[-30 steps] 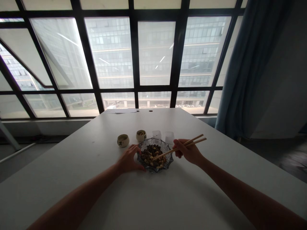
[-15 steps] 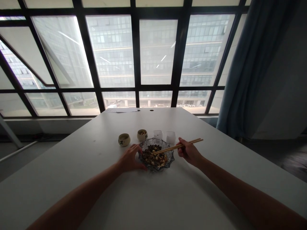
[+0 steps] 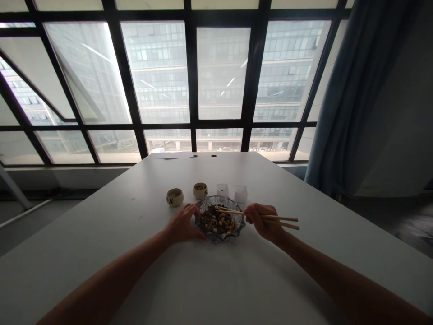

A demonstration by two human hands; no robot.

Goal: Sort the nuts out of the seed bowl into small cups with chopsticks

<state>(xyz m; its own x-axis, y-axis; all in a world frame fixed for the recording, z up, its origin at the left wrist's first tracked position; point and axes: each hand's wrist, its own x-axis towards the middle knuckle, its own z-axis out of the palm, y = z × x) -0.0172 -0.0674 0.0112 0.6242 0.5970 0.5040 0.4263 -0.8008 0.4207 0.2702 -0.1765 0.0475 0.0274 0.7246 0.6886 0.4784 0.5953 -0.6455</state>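
A scalloped glass bowl (image 3: 238, 228) stands on the white table, filled with mixed nuts and seeds (image 3: 218, 221), some pale and some dark. My left hand (image 3: 185, 224) grips the bowl's left rim, thumb near the front and fingers at the back. In my right hand (image 3: 264, 220), closed at the bowl's right side, is a pair of wooden chopsticks (image 3: 280, 218). Their tips reach over the dark pieces towards the back of the bowl. Whether the tips pinch a piece is too small to tell.
Behind the bowl are two small cream cups with dark characters, a left cup (image 3: 175, 197) and a right cup (image 3: 200, 191) with pieces inside. Beside them stand two translucent containers, one (image 3: 222, 189) and another (image 3: 241, 194). Paper (image 3: 172, 155) lies at the table's far edge.
My right hand has turned the chopsticks, so their back ends now point lower and further right. Their tips moved up towards the bowl's back. My left hand stays on the bowl.
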